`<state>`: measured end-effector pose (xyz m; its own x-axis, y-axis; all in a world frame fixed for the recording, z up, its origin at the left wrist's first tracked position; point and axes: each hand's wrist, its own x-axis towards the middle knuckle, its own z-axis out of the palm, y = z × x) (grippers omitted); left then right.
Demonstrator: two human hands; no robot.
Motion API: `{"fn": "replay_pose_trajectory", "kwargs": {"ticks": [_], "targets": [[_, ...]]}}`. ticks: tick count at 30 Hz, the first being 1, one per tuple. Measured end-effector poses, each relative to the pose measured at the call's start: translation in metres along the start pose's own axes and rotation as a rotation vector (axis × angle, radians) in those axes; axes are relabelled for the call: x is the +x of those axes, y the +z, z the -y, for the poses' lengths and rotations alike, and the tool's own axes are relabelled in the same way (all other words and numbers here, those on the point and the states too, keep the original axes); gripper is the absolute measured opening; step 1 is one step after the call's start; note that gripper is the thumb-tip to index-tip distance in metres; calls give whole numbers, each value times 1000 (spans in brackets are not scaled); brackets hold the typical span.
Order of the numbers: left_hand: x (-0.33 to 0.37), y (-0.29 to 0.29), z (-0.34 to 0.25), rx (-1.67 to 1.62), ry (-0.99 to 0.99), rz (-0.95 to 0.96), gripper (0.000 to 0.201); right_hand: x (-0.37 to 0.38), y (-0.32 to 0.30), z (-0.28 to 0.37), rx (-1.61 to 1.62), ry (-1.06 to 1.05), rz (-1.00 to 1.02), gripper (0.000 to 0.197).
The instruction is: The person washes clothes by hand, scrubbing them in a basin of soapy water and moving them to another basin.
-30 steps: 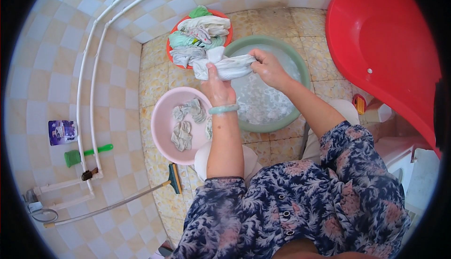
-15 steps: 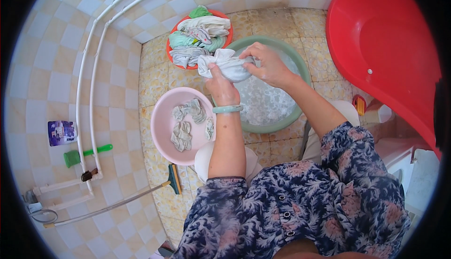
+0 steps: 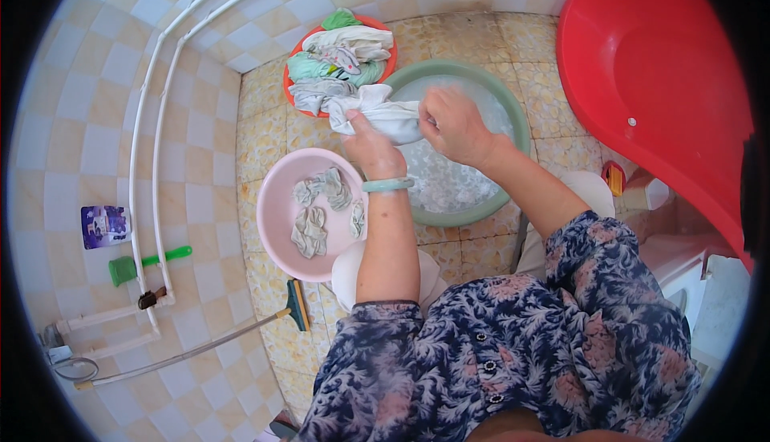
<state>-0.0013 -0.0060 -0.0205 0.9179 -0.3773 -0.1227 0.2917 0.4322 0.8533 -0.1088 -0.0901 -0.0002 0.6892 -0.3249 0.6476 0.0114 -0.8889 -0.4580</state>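
Observation:
A wet white cloth (image 3: 391,119) is stretched between my two hands over the left side of a green basin (image 3: 520,125). My left hand (image 3: 374,152), with a pale green bangle at its wrist, grips the cloth's bunched left part from below. On the other side my right hand (image 3: 457,125), slightly blurred, is closed in a fist around the cloth's right end. What kind of garment it is, I cannot make out. Cloudy, sudsy water (image 3: 449,181) fills the basin below.
An orange-red basin (image 3: 287,89) heaped with clothes (image 3: 346,47) stands at the far left. Nearer is a pink basin (image 3: 270,221) with several twisted grey-white cloths (image 3: 310,232). A red tub (image 3: 674,65) occupies the right. A long-handled floor brush (image 3: 297,306) leans by the left wall.
My right hand has turned and closed into a fist around the cloth's right end, pulling it narrower. The left hand has shifted slightly left and down.

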Motion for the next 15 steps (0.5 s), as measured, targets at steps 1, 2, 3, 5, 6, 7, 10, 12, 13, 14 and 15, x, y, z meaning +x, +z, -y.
{"fn": "replay_pose_trajectory", "kwargs": {"ticks": [1,2,3,5,6,7,10,12,13,14,15], "targets": [[1,0,-4,-47,2,-6,37,0,1,1,1,-1,0,15],[1,-1,-6,-92,3,-11,37,0,2,1,2,-46,-32,14],[2,-2,-6,-92,3,-12,37,-1,3,1,3,-90,-65,13],[2,-5,-5,-128,-75,35,35,-3,4,-1,187,40,50,12],[2,-5,-5,-127,-75,35,35,-5,5,-3,369,170,165,11],[1,-4,-4,-123,-77,39,35,-6,6,-5,369,171,164,11],[-1,1,-4,-139,-50,76,36,-5,7,-13,769,504,235,11],[-2,0,-3,-155,-20,106,37,-2,9,-14,926,660,227,12],[-2,0,-2,-150,-15,102,37,-3,10,-12,927,661,226,12],[-2,0,-2,-146,-9,98,38,-3,10,-10,869,624,246,12],[-2,0,-2,-144,-10,99,38,-3,11,-8,810,587,266,11]]}}
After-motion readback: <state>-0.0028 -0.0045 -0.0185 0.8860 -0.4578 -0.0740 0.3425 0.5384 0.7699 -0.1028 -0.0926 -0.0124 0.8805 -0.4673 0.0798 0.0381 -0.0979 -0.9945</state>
